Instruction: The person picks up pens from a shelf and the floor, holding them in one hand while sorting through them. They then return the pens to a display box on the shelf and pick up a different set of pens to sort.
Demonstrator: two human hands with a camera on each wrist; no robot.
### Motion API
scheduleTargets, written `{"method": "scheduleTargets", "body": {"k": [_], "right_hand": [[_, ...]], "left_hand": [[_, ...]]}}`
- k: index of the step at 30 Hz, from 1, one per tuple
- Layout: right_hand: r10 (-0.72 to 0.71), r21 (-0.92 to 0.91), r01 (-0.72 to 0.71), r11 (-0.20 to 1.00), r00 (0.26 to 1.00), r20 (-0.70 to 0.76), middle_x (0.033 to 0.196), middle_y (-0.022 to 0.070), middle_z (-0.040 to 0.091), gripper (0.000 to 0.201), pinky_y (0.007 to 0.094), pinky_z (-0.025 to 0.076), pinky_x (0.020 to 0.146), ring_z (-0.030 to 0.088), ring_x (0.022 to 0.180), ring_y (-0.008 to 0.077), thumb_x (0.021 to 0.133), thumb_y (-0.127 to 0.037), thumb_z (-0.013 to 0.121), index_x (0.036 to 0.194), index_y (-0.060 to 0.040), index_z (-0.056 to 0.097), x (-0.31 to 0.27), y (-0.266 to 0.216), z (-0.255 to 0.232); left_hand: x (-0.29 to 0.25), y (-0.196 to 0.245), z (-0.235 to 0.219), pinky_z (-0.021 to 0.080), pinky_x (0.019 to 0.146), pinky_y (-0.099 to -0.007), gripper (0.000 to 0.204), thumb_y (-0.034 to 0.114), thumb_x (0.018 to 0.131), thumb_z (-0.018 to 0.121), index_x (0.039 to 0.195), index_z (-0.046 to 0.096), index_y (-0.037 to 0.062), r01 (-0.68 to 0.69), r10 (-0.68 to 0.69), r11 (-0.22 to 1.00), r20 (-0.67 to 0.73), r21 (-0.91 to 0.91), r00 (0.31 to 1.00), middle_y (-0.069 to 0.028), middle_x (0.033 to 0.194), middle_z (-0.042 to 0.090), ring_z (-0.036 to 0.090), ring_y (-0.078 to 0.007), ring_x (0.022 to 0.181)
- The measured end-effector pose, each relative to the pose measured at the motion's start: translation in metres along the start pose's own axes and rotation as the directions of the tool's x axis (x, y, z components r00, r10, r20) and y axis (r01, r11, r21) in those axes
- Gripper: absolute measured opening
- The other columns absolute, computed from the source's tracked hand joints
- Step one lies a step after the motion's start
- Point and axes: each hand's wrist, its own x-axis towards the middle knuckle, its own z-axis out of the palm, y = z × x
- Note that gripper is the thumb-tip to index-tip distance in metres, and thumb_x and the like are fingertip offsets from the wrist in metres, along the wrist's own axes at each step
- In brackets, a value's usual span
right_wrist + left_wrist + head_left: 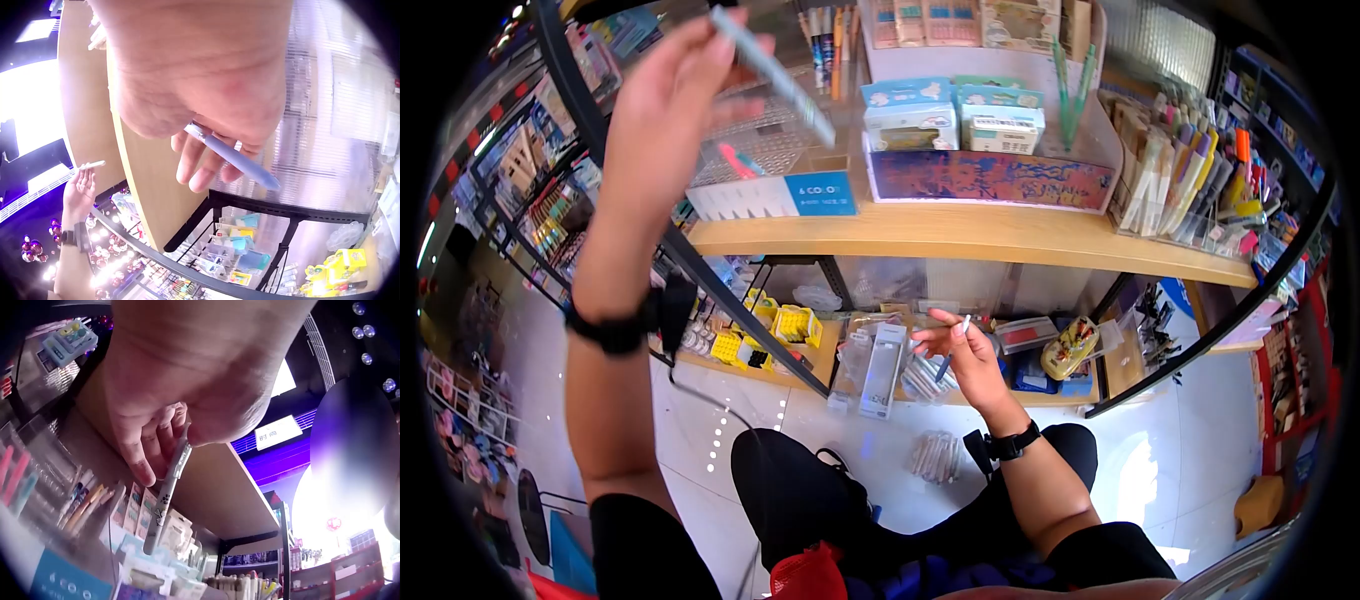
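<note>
Pale pen (167, 494) in left hand (662, 105), blue pen (240, 161) in right hand (972, 362).

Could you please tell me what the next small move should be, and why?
Probably lower the pale pen in the left hand into the clear bin: the head view shows it over that bin, where a pink item lies.
</note>
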Motion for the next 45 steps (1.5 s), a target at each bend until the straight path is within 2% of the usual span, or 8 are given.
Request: {"method": "scheduleTargets", "body": {"k": [3, 14, 21, 26, 39, 42, 43, 45], "right_hand": [[0.006, -0.016, -0.007, 1.000, 1.000, -0.021, 0.120, 0.0144, 0.073, 0.051, 0.0356, 0.052, 0.093, 0.069, 0.102, 0.0207, 0.113, -0.039, 0.040, 0.147, -0.0017, 0.049, 0.002, 0.005, 0.000], [0.020, 0.034, -0.019, 0.999, 0.999, -0.030, 0.115, 0.0145, 0.074, 0.045, 0.0333, 0.053, 0.085, 0.069, 0.095, 0.0195, 0.114, -0.034, 0.039, 0.142, -0.0017, 0.051, 0.006, 0.008, -0.003], [0.010, 0.067, -0.008, 0.998, 0.999, -0.030, 0.113, 0.0147, 0.074, 0.043, 0.0336, 0.053, 0.083, 0.069, 0.092, 0.0200, 0.114, -0.034, 0.040, 0.140, -0.0029, 0.053, 0.007, 0.009, -0.007], [0.019, 0.060, -0.018, 0.998, 1.000, -0.021, 0.113, 0.0151, 0.074, 0.043, 0.0337, 0.054, 0.082, 0.070, 0.090, 0.0201, 0.113, -0.034, 0.041, 0.140, -0.0028, 0.054, 0.008, 0.009, -0.006], [0.122, -0.199, -0.152, 0.968, 0.980, -0.155, 0.081, -0.0015, 0.051, 0.049, 0.0273, 0.044, 0.072, 0.048, 0.072, 0.0107, 0.111, -0.045, 0.043, 0.124, -0.0015, 0.063, 0.006, 0.009, -0.016], [0.148, -0.147, -0.185, 0.972, 0.961, -0.232, 0.074, -0.0038, 0.051, 0.045, 0.0238, 0.039, 0.062, 0.046, 0.066, 0.0078, 0.112, -0.040, 0.045, 0.115, -0.0017, 0.069, 0.004, -0.002, -0.006], [0.143, -0.146, -0.180, 0.973, 0.962, -0.234, 0.074, -0.0038, 0.051, 0.045, 0.0238, 0.039, 0.062, 0.046, 0.066, 0.0078, 0.112, -0.040, 0.045, 0.115, -0.0017, 0.069, 0.004, -0.003, -0.004], [0.146, -0.083, -0.162, 0.983, 0.975, -0.166, 0.079, -0.0007, 0.060, 0.039, 0.0251, 0.043, 0.058, 0.052, 0.061, 0.0085, 0.111, -0.034, 0.051, 0.111, 0.0005, 0.069, 0.003, -0.004, 0.000]], "left_hand": [[0.060, 0.000, 0.009, 0.057, 0.067, -0.0305, 0.016, 0.024, 0.104, 0.061, 0.107, 0.064, 0.0085, 0.087, -0.101, 0.991, -0.136, -0.102, 0.986, -0.0013, 0.093, 0.065, 0.063, -0.0142, 0.078], [0.169, -0.104, 0.017, 0.057, 0.062, -0.0369, 0.036, 0.013, 0.105, 0.053, 0.137, 0.047, -0.0036, 0.141, -0.141, 0.990, -0.012, 0.013, 0.990, -0.0137, 0.096, 0.065, 0.065, -0.0234, 0.079], [0.177, -0.120, 0.028, 0.052, 0.056, -0.0413, 0.036, 0.006, 0.100, 0.056, 0.134, 0.048, -0.0023, 0.121, -0.120, 0.993, 0.165, 0.006, 0.979, -0.0139, 0.087, 0.067, 0.064, -0.0243, 0.067], [0.175, -0.117, 0.039, 0.058, 0.073, -0.0376, 0.034, 0.010, 0.093, 0.067, 0.124, 0.062, -0.0047, -0.127, 0.099, 0.823, 0.081, 0.554, 0.992, -0.0155, 0.097, 0.074, 0.071, -0.0250, 0.080], [0.079, -0.022, 0.045, 0.052, 0.067, -0.0304, 0.031, 0.016, 0.098, 0.067, 0.122, 0.059, -0.0003, -0.103, 0.132, 0.952, -0.082, 0.288, 0.988, -0.0024, 0.080, 0.064, 0.061, -0.0158, 0.069], [-0.015, 0.012, 0.060, 0.052, 0.074, -0.0265, 0.017, 0.022, 0.103, 0.063, 0.100, 0.067, 0.0054, -0.197, 0.034, 0.899, 0.386, 0.391, 0.922, 0.0002, 0.086, 0.068, 0.066, -0.0074, 0.088], [-0.048, 0.016, 0.072, 0.053, 0.071, -0.0315, 0.020, 0.025, 0.099, 0.067, 0.099, 0.068, 0.0047, 0.019, -0.254, 0.911, 0.524, 0.413, 0.813, -0.0021, 0.080, 0.069, 0.067, -0.0135, 0.076], [-0.100, 0.012, 0.090, 0.058, 0.069, -0.0434, 0.029, 0.031, 0.096, 0.067, 0.102, 0.069, 0.0031, -0.270, -0.387, 0.725, 0.699, 0.634, 0.602, -0.0165, 0.083, 0.070, 0.071, -0.0322, 0.076]]}}
